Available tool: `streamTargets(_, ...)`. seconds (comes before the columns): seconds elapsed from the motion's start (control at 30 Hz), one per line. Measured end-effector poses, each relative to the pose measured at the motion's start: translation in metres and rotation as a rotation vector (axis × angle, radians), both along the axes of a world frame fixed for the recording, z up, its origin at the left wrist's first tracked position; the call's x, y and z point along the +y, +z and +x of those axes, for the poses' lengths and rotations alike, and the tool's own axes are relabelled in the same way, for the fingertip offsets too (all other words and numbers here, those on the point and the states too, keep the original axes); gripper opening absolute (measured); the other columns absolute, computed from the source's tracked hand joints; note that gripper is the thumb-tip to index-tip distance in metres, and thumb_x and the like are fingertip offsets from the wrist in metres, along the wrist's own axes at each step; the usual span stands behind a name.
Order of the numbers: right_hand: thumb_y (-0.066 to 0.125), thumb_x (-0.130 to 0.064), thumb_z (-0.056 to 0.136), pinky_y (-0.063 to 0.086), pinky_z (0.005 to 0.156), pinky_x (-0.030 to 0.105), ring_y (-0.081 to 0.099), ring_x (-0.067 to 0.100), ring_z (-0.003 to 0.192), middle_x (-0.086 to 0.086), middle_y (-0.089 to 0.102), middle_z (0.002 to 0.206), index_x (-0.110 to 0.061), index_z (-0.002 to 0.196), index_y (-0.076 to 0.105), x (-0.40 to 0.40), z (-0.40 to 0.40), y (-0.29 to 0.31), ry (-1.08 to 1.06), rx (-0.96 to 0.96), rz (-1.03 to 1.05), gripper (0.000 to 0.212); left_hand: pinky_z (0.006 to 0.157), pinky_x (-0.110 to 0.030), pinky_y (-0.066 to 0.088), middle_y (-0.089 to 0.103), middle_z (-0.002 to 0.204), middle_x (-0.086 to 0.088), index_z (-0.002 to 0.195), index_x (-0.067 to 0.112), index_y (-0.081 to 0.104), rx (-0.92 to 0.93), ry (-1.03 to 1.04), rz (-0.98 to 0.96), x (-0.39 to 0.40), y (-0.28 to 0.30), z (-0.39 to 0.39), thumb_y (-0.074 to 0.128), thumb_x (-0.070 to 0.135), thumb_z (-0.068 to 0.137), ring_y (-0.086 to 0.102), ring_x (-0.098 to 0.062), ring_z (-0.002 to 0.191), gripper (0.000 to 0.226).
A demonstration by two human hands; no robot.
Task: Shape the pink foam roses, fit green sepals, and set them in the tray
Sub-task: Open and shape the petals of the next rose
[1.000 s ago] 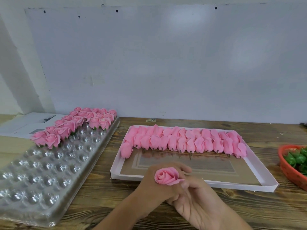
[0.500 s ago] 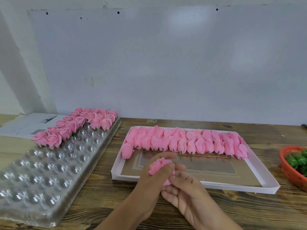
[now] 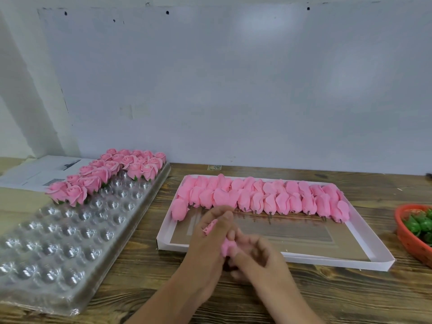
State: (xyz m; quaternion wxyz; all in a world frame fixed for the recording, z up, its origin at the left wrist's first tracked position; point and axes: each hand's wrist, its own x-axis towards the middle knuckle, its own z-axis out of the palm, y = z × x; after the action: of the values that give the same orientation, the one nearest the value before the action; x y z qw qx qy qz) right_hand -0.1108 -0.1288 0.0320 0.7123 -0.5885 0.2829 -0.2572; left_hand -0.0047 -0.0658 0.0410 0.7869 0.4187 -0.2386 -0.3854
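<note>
Both hands' grip around one pink rose [image 3: 226, 246], left hand [image 3: 205, 249], right hand [image 3: 259, 260], white tray [image 3: 350, 260] behind

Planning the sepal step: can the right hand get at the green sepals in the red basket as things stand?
Probably not yet. The right hand is busy on the rose with the left hand. The path across the wooden table to the red basket looks free.

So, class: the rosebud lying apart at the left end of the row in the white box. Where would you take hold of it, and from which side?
Probably pinch the rosebud lightly across its plump middle, coming from above and its left. That side is bare box floor; buds crowd its right, and the foam looks easily crushed.
</note>
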Motion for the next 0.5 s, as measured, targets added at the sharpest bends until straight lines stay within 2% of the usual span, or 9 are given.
streamTargets(0.07, 0.084, -0.012, 0.073, 0.055, 0.065, 0.019, 0.07, 0.009, 0.07, -0.004, 0.075, 0.085, -0.025, 0.097, 0.067, 0.004, -0.003, -0.006, -0.094, 0.042, -0.304, 0.032, 0.06, -0.033, 0.056, 0.052, 0.065, -0.002, 0.096, 0.019, 0.07, 0.065, -0.003, -0.02, 0.0, 0.0, -0.001, 0.073, 0.027, 0.084, 0.062, -0.015, 0.065, 0.015)
streamTargets(0.1, 0.086, -0.013, 0.07, 0.056, 0.066, 0.019, 0.071, 0.009, 0.071, -0.005, 0.074, 0.086, -0.032, 0.096, 0.068, 0.007, -0.004, -0.008, -0.102, 0.045, -0.375, 0.036, 0.056, -0.032, 0.056, 0.054, 0.066, -0.002, 0.096, 0.019, 0.069, 0.084, -0.01, -0.012, 0.0, 0.0, -0.003, 0.074, 0.028, 0.081, 0.062, -0.014, 0.062, 0.019)
streamTargets(0.2, 0.083, -0.001, 0.072, 0.056, 0.066, 0.02, 0.073, 0.016, 0.071, -0.003, 0.076, 0.086, -0.044, 0.092, 0.069, 0.012, -0.003, -0.009, -0.096, -0.029, -0.343, 0.049, 0.049, -0.03, 0.053, 0.056, 0.067, -0.002, 0.091, 0.024, 0.071, 0.061, -0.012, 0.034, -0.002, -0.003, -0.008, 0.076, 0.036, 0.075, 0.057, -0.013, 0.06, 0.021)
streamTargets(0.27, 0.083, 0.001, 0.071, 0.056, 0.065, 0.019, 0.073, 0.016, 0.071, -0.004, 0.076, 0.086, -0.042, 0.088, 0.069, 0.012, -0.001, -0.011, -0.157, -0.034, -0.354, 0.048, 0.049, -0.03, 0.053, 0.056, 0.067, -0.002, 0.096, 0.021, 0.068, 0.056, -0.014, 0.039, -0.004, -0.005, -0.012, 0.074, 0.037, 0.075, 0.057, -0.012, 0.06, 0.026)
streamTargets(0.37, 0.087, -0.006, 0.066, 0.057, 0.07, 0.023, 0.071, 0.015, 0.085, -0.009, 0.072, 0.093, -0.031, 0.085, 0.069, 0.013, -0.002, -0.011, -0.254, -0.022, -0.455, 0.037, 0.057, -0.029, 0.057, 0.056, 0.068, -0.003, 0.1, 0.014, 0.064, 0.081, -0.019, 0.006, -0.005, -0.005, -0.015, 0.072, 0.036, 0.075, 0.059, -0.011, 0.065, 0.034)
streamTargets(0.43, 0.085, -0.001, 0.067, 0.057, 0.072, 0.02, 0.071, 0.01, 0.09, -0.012, 0.073, 0.097, -0.026, 0.09, 0.069, 0.014, -0.002, -0.011, -0.243, -0.069, -0.415, 0.038, 0.061, -0.029, 0.059, 0.058, 0.069, -0.004, 0.1, 0.013, 0.064, 0.098, -0.014, -0.01, -0.006, -0.006, -0.016, 0.069, 0.035, 0.076, 0.063, -0.012, 0.069, 0.032)
streamTargets(0.5, 0.082, 0.007, 0.07, 0.055, 0.07, 0.014, 0.071, 0.004, 0.084, -0.014, 0.075, 0.094, -0.02, 0.092, 0.069, 0.015, -0.001, -0.012, -0.195, -0.11, -0.327, 0.037, 0.064, -0.029, 0.059, 0.061, 0.07, -0.004, 0.097, 0.015, 0.068, 0.075, -0.001, -0.006, -0.006, -0.008, -0.016, 0.068, 0.036, 0.078, 0.067, -0.011, 0.073, 0.029)
